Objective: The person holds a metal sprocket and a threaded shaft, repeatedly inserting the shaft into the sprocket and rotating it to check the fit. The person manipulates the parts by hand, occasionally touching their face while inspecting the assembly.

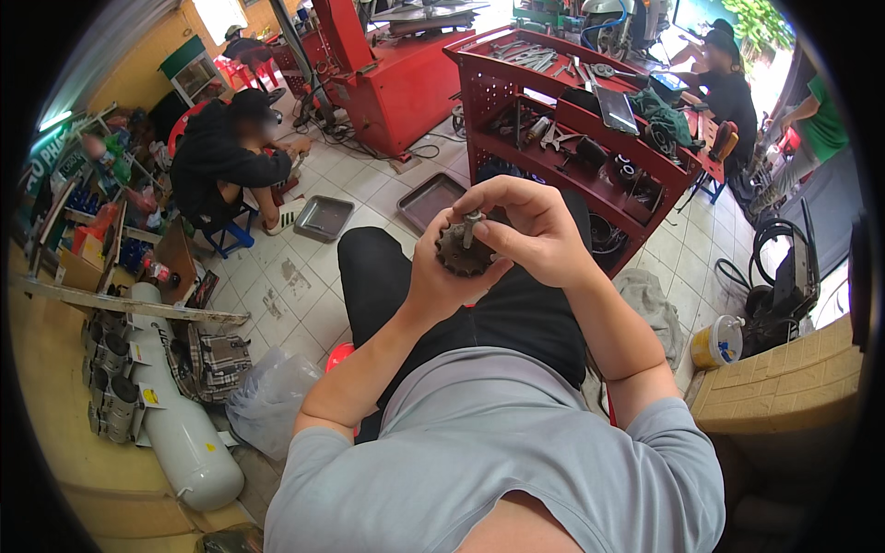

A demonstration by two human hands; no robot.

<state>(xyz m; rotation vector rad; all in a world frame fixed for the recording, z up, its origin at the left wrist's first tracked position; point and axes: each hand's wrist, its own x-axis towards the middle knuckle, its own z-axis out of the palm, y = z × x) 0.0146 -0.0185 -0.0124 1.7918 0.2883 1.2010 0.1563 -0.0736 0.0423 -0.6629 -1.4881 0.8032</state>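
My left hand [430, 282] is wrapped round a dark, greasy metal wheel with a toothed rim [455, 252], held above my lap. From the right, my right hand [542, 238] reaches over it. Thumb and forefinger there pinch a small bolt-like metal pin [470, 227], which stands up from the wheel's middle. Whether the pin sits in a hole or only touches the wheel, I cannot make out. The wheel's underside is hidden by my left palm.
Two metal trays [329, 218] [403, 210] lie on the tiled floor ahead. A red tool cart [590, 180] with wrenches stands front right. One person [221, 152] sits low at the left; others are at the far right. A white tank [189, 433] lies left, a yellow bucket [708, 346] right.
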